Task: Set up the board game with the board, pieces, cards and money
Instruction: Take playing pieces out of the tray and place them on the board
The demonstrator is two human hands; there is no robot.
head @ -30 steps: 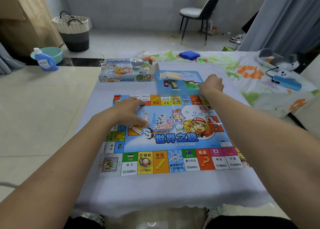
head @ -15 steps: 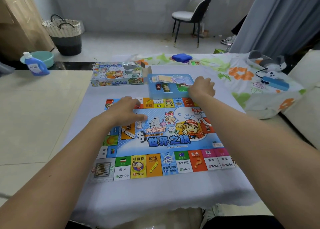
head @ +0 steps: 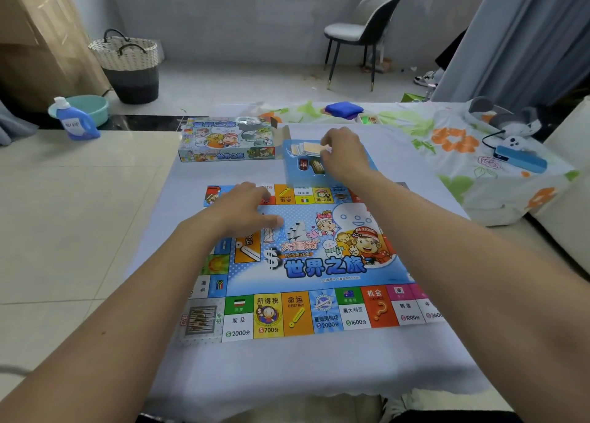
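Board (head: pixel 319 263) lies flat, title facing the person, long axis left-right.

A bench (head: pixel 198 368) draped in a pale lavender cloth carries the game board (head: pixel 319 263), which lies flat and open at its middle. Beyond the board's far edge sits a blue tray (head: pixel 292 175) of cards and pieces, with the printed game box (head: pixel 226 140) just left of it. A floral sheet (head: pixel 447 141) covers the far right side.

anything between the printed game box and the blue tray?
Head view: only the printed cardboard game box's open brown end flap and a bare strip of lilac tablecloth separate it from the blue plastic tray.
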